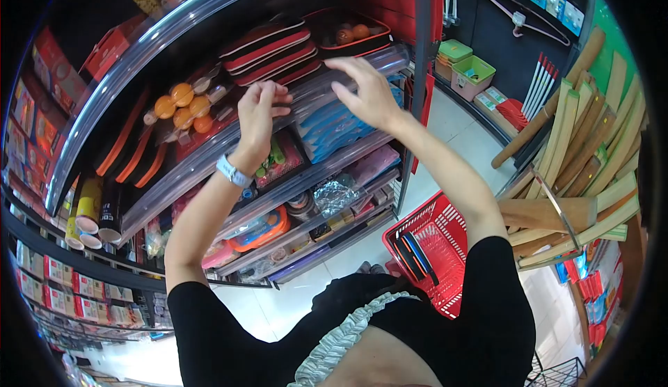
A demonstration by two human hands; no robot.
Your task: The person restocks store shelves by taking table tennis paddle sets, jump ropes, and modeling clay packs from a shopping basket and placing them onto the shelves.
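Note:
My left hand (pixel 257 115), with a watch (pixel 234 171) on its wrist, is raised before the upper shelf, its fingers loosely bent and nothing visible in them. To its right my right hand (pixel 365 91) hovers at the clear shelf edge (pixel 313 93), thumb and fingers apart and empty. Just behind both hands lies a stack of red-and-black striped cases (pixel 271 51). Beside it is a black orange-trimmed case (pixel 348 30) with orange balls. Packs of orange balls (pixel 183 106) and orange-edged black paddle-shaped cases (pixel 142 154) sit further left.
A red shopping basket (pixel 456 237) on the floor holds several flat dark items (pixel 414 256). Bundled wooden sticks (pixel 584 143) stand at right. Tubes (pixel 89 206) sit at the left shelf end. Lower shelves hold blue packs (pixel 341 129) and an orange-blue item (pixel 261 227).

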